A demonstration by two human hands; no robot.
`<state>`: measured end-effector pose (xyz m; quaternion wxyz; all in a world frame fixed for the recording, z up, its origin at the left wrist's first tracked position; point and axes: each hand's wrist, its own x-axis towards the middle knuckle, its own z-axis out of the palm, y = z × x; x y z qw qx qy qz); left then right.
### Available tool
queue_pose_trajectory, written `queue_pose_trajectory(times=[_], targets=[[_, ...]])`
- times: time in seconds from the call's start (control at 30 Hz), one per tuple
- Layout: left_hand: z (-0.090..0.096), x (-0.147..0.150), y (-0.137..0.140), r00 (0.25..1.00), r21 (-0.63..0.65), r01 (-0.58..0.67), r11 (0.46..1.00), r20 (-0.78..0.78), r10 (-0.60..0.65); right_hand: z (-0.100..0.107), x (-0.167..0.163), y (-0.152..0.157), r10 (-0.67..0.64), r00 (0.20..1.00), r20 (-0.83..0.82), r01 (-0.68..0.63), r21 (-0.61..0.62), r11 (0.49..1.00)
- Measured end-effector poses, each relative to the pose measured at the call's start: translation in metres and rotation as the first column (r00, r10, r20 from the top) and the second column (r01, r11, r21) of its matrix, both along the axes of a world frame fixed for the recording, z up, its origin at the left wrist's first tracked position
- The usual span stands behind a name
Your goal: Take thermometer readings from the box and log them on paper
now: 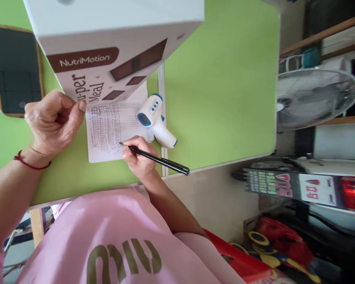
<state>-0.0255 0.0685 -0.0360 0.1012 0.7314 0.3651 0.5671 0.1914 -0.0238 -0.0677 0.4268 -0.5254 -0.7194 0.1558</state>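
Note:
My right hand (140, 157) is closed around a black pen (162, 161), whose tip touches a sheet of paper (105, 146) covered in dense handwriting. A white box (85, 83) printed "NutriMotion" and "Meal" rises above the paper and hides its upper part. At the box's lower left corner my left hand (55, 120) is closed, with thumb and bent fingers pinching the edge. A white and blue infrared thermometer (158, 122) lies on the right part of the paper, just above my right hand.
A phone (16, 71) in a wood-edged case lies at the left of the green table (219, 90). Beyond the table's right end stand a fan (316, 96) and shelves. At lower right are a vehicle's red tail light (353, 192) and a red bag (284, 240).

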Motion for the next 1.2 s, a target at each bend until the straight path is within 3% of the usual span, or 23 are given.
queue_pose_trajectory(times=[0.37,0.57,1.0,1.2], targets=[[0.0013,0.0007,0.0005,0.999,-0.108,-0.01,0.994,0.044,0.015,0.0002,-0.0002,-0.0007,0.002,1.0,0.022,-0.002,-0.009,1.0],[-0.001,0.0004,-0.0003,1.0,-0.013,0.002,1.0,0.005,-0.002,0.0008,0.0,-0.0006,-0.08,0.99,-0.113,0.081,0.0,0.997],[-0.001,0.0,-0.0021,1.0,-0.032,-0.012,0.999,-0.022,0.011,0.0027,-0.0009,-0.0008,-0.094,0.995,0.03,0.095,-0.016,0.995],[-0.0015,-0.0008,-0.0018,0.999,-0.036,-0.013,0.999,-0.038,0.011,0.0025,-0.0016,-0.0006,-0.118,0.993,-0.028,0.118,-0.001,0.993]])
